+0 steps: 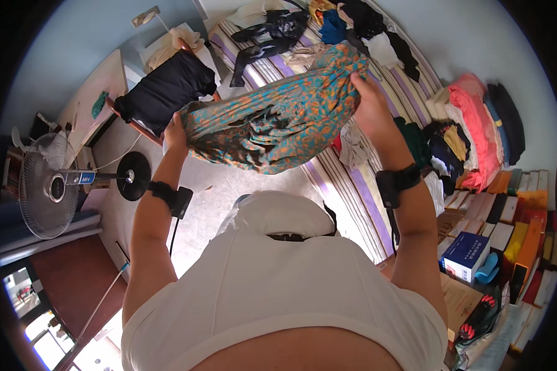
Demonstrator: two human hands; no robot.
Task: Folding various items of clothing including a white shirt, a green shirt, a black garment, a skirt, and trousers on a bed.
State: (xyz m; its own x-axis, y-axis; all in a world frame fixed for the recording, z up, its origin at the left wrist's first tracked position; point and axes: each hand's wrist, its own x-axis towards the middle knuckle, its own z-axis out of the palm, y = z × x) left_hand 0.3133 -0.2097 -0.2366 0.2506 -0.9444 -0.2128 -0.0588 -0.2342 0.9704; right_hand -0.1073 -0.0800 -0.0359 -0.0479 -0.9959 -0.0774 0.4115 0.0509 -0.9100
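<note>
A patterned garment (278,123), teal with orange flowers, is stretched between my hands in the air. Its kind is unclear; an opening along the middle shows its darker inside. My left hand (175,135) grips the left end, thumb on top. At the right end, my right hand (371,105) holds the bunched cloth, with its fingers partly hidden behind the fabric. The garment hangs in front of the striped bed (353,185) and a black cloth (167,86) draped over a chair. Each forearm wears a black strap with a small box.
Clothes lie scattered on the bed, including shiny black trousers (272,37). A pink quilt (476,123) is piled at the right, above stacked boxes (467,253). A standing fan (56,185) is at the left, near a pale desk (96,93).
</note>
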